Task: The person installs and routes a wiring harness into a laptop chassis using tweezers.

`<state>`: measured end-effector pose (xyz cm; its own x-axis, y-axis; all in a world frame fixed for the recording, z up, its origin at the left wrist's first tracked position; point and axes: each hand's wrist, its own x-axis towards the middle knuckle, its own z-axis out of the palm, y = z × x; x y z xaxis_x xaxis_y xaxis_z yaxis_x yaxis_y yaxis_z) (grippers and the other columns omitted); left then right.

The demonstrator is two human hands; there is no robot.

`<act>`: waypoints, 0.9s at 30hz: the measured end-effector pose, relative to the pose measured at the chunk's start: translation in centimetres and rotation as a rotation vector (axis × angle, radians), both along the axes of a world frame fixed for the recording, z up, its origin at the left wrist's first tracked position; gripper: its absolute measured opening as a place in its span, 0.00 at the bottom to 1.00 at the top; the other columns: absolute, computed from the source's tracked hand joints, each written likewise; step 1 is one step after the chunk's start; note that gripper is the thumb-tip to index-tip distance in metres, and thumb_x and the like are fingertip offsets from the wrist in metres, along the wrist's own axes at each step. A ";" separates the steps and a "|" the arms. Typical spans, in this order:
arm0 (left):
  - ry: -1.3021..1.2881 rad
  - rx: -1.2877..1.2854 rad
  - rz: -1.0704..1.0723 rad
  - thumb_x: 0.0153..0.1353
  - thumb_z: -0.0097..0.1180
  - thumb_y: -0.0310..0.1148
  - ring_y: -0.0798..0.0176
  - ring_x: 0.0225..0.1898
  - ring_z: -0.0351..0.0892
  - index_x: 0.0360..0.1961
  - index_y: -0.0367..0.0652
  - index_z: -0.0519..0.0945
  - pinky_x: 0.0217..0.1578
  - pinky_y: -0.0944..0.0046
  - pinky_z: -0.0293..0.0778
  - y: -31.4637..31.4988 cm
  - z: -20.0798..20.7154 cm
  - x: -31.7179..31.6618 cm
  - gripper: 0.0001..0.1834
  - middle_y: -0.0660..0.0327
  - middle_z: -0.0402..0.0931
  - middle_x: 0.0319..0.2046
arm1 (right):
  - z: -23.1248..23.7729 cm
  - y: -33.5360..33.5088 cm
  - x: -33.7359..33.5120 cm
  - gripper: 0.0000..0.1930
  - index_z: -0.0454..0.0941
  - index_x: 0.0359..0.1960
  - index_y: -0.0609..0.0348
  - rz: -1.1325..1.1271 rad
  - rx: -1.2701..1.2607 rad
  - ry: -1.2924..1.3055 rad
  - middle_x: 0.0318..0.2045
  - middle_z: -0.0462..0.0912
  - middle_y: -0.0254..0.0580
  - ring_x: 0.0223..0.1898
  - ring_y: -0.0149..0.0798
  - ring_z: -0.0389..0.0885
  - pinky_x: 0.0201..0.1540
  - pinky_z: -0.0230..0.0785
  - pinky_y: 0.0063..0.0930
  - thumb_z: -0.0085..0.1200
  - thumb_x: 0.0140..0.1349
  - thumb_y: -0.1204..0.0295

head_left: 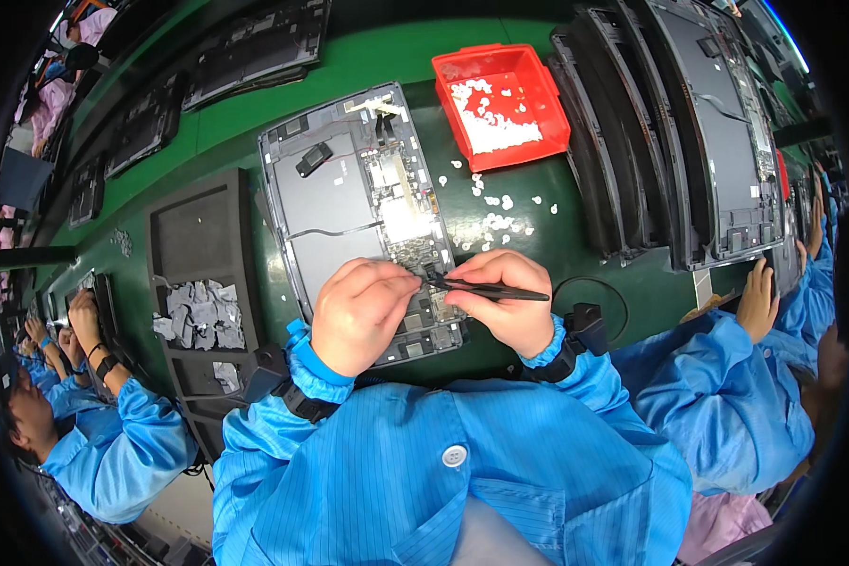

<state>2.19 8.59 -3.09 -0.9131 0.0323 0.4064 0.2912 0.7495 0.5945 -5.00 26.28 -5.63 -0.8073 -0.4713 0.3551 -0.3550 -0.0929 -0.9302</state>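
Note:
Before me lies an opened flat grey device casing (330, 193) with a green-and-silver circuit board (401, 212) along its right side. My right hand (519, 316) pinches black tweezers (514, 293), whose tips reach the lower part of the board. Close to those tips, my left hand (358, 316) has thumb and forefinger pressed together at the board; whatever sits between them is too small to make out. A loose black part (313, 158) rests on the casing's upper left. A thin black cable (335, 230) crosses the casing to the board.
A red bin (557, 123) of small white pieces stands beyond the casing, with more white pieces (498, 223) scattered below it. Similar casings (717, 123) stand stacked at right. At left is a dark foam tray (198, 226) with grey scraps. Co-workers' sleeves (123, 443) flank me.

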 end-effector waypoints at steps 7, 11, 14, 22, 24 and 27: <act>0.064 -0.100 -0.035 0.37 0.59 0.17 0.56 0.29 0.75 0.28 0.39 0.78 0.30 0.63 0.73 0.5 -0.6 0.5 0.13 0.59 0.75 0.28 | -0.2 -0.3 0.2 0.11 0.73 0.22 0.62 -0.041 0.041 0.213 0.25 0.79 0.45 0.27 0.38 0.80 0.29 0.71 0.25 0.65 0.38 0.81; 0.063 -0.151 -0.048 0.35 0.59 0.17 0.56 0.30 0.74 0.29 0.38 0.77 0.30 0.62 0.74 1.0 -0.5 0.7 0.15 0.58 0.74 0.29 | -0.3 -0.4 0.2 0.11 0.73 0.22 0.62 -0.043 0.027 0.275 0.25 0.79 0.44 0.26 0.39 0.79 0.27 0.71 0.26 0.65 0.38 0.82; 0.030 -0.196 -0.050 0.33 0.58 0.18 0.57 0.31 0.74 0.29 0.37 0.77 0.30 0.62 0.74 1.2 -0.3 0.8 0.15 0.58 0.74 0.30 | -0.5 -0.4 0.1 0.11 0.73 0.22 0.62 -0.031 0.023 0.313 0.25 0.78 0.44 0.26 0.39 0.79 0.26 0.70 0.26 0.65 0.38 0.82; 0.067 -0.400 -0.005 0.34 0.55 0.24 0.59 0.33 0.73 0.29 0.37 0.77 0.28 0.64 0.74 1.8 -0.3 1.0 0.14 0.60 0.73 0.31 | -0.4 -0.4 -0.1 0.11 0.73 0.22 0.63 -0.010 0.021 0.413 0.25 0.78 0.44 0.26 0.40 0.79 0.27 0.72 0.27 0.65 0.38 0.81; 0.050 -0.352 -0.011 0.34 0.55 0.23 0.58 0.33 0.74 0.29 0.37 0.77 0.28 0.64 0.74 1.6 -0.4 1.1 0.14 0.60 0.73 0.31 | -0.6 -0.5 0.0 0.11 0.73 0.22 0.63 -0.005 0.001 0.415 0.24 0.78 0.44 0.26 0.40 0.79 0.27 0.72 0.27 0.65 0.38 0.82; 0.030 -0.254 -0.022 0.32 0.55 0.22 0.58 0.33 0.74 0.29 0.37 0.78 0.29 0.63 0.74 1.1 -0.5 1.0 0.16 0.60 0.73 0.31 | -0.6 -0.5 0.1 0.11 0.72 0.21 0.63 -0.011 -0.008 0.423 0.24 0.77 0.44 0.26 0.40 0.79 0.27 0.72 0.27 0.65 0.38 0.82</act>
